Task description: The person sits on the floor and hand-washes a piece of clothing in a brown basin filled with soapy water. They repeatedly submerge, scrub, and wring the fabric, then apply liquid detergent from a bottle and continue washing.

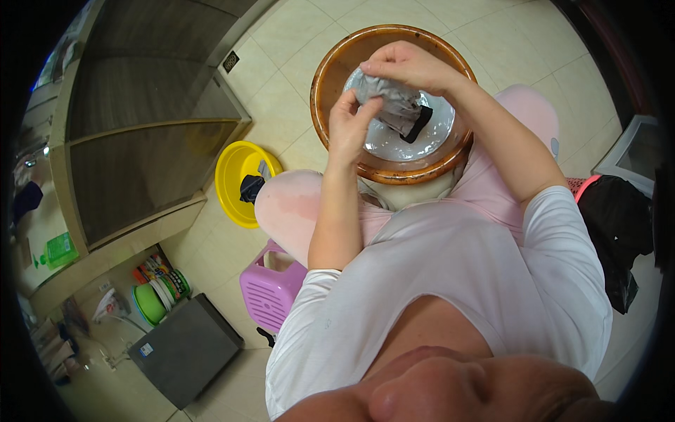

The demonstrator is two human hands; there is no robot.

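Observation:
A brown-rimmed basin [416, 175] stands on the floor before me, with whitish, glossy liquid [393, 150] in its bottom. Over it I hold a small grey cloth item [395, 103] that looks wet and ends in a black band [417, 125]. My left hand [352, 121] pinches its near left side between thumb and fingers. At the upper edge, my right hand [403, 66] grips the same cloth. The black end hangs low over the liquid; whether it touches the surface I cannot tell.
Left of my knee is a yellow basin [228, 184] with dark and grey cloth inside. A purple plastic stool [269, 295] and a dark grey box [184, 351] stand nearer. A cabinet [147, 174] runs along the left. At right is a black bag-lined bin [611, 227].

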